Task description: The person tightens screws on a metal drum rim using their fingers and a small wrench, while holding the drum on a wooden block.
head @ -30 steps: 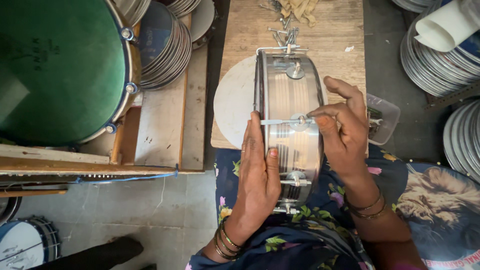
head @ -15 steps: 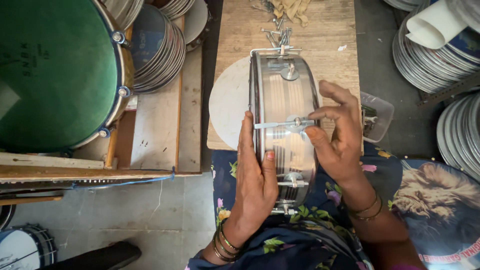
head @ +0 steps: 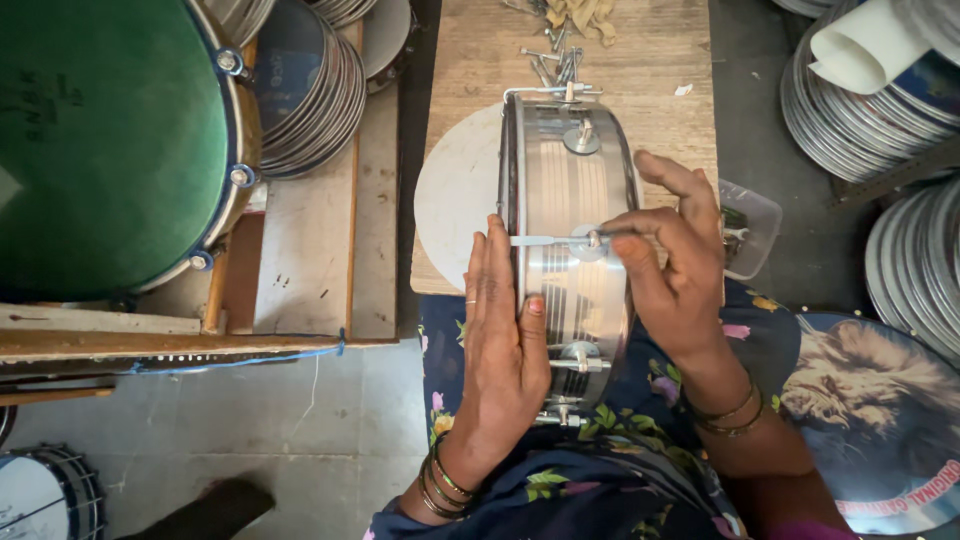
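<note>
A big green drum (head: 100, 140) fills the left of the room, with stacks of metal rings (head: 320, 80) behind it and more rings (head: 860, 110) piled at the right. A wooden desk (head: 650, 60) runs up the middle, a pale round skin (head: 455, 200) lying on its near edge.

The steel drum shell (head: 570, 250) stands on its rim, half on the desk and half on the person's lap (flowered cloth shows below it), its side facing up. The step in hand looks like fitting the tension hardware to the shell: one lug (head: 582, 140) sits near the far end, another (head: 578, 358) near the lap, and the work is at the middle one.

The left hand (head: 500, 340) lies flat along the shell's left edge, fingers straight and together, thumb over the rim, steadying rather than gripping. The right hand (head: 675, 265) comes over from the right, wrist bent, its grip pinched thumb to forefinger on a thin rod (head: 550, 240) that crosses the shell to the left rim; the other fingers stand fanned and loose.

I judge that the next move calls for small turns of those fingertips while the left palm stops the shell rolling.

Loose bolts (head: 555, 65) lie at the desk's far end, and a clear tray (head: 755, 215) sits just right of the hand.
</note>
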